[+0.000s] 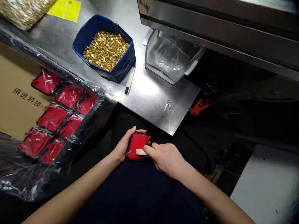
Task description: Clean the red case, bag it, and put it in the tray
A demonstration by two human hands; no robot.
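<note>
A flat red panel with a black rim, shaped like a phone case, lies in my left hand, thumb along its left edge and fingertips showing past the far right side. My right hand pinches a small cream-coloured piece against the lower part of the red face; its kind I cannot make out. Black marks or cutouts sit in the panel's upper right corner. Both hands are over my lap, just below the corner of the metal table.
A blue bin of small brass-coloured parts stands on the table beside a white-handled tool. Right of it is a clear-lined bin. Small metal pieces lie near the corner. At left, a plastic-lined carton holds several red-and-black pieces.
</note>
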